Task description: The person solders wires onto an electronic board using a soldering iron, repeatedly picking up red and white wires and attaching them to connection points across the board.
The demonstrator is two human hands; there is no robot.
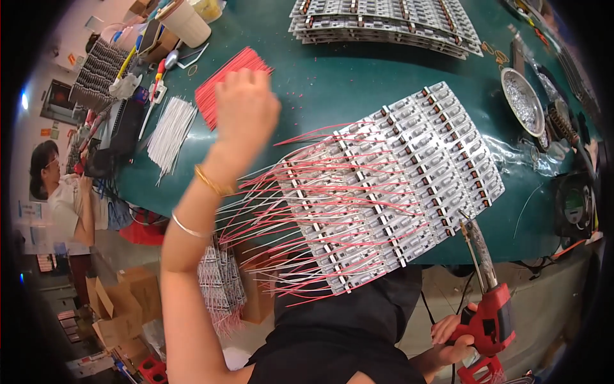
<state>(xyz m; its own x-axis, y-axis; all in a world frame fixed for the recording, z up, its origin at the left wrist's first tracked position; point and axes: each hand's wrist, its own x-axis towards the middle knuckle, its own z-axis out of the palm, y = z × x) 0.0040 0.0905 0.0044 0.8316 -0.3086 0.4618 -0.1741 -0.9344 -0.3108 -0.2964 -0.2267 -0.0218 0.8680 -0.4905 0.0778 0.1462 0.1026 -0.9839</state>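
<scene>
My left hand (pixel 248 112) is over a pile of red wires (pixel 220 80), its fingers curled down and their tips hidden. A bundle of white wires (pixel 171 136) lies just left of it. My right hand (pixel 453 339) grips a red and black soldering gun (pixel 491 320) at the lower right. The gun's long tip reaches the lower right edge of a panel of small circuit boards (pixel 441 150). Many red and white wires (pixel 275 211) run from the panel's left part and hang past the table's edge.
Stacked board panels (pixel 384 25) stand at the far side of the green table (pixel 307 77). At right are a metal bowl (pixel 523 102) of small bits and a black device (pixel 574 205). A co-worker (pixel 67 198) sits at far left. Cardboard boxes (pixel 125 304) stand on the floor.
</scene>
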